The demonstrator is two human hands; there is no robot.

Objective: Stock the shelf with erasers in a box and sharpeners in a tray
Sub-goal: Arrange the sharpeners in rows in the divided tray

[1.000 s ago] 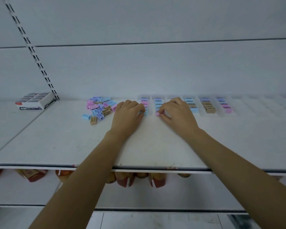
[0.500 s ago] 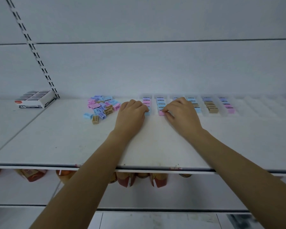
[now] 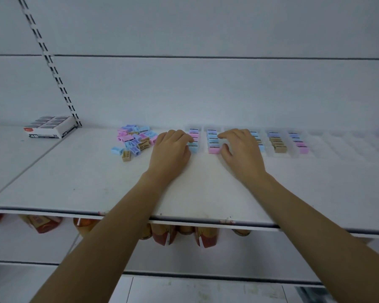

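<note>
We're loading sharpeners. Left hand curls at the tray edge, hold unclear; right hand fingers loosely apart, thumb against pink sharpener. Next: loose pile.

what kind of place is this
Probably a shop's stationery aisle: a white retail shelf with a slotted upright, a box of erasers, and pastel sharpeners lined up in a clear tray.

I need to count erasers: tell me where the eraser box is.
In the head view, the eraser box sits far left on the shelf, beside the slotted upright, left of the loose sharpener pile.
</note>
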